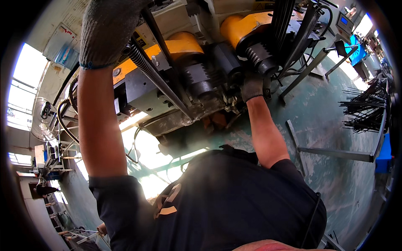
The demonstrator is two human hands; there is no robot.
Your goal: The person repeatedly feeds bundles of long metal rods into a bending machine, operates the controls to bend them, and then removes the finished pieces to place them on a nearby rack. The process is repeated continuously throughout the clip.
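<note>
My left hand (109,31), in a grey knitted glove, is raised high at the upper left, close to the machine. Its fingers run out of view at the top edge, so I cannot see what they touch. My right hand (253,86), gloved as well, reaches in beside the dark hexagonal block (227,58), below a dark ridged spindle (261,58). Shadow and machine parts hide its fingertips. A second ridged spindle (198,79) sits to the left. Yellow housings (184,42) rise behind both spindles. A threaded rod (157,79) slants down between my arms.
Several thin dark rods (362,106) lie bundled on a metal stand (335,153) at the right. A control box with a screen (345,21) stands at the far right. Cables (67,113) and a fan (42,119) are at the left, above green painted floor (326,113).
</note>
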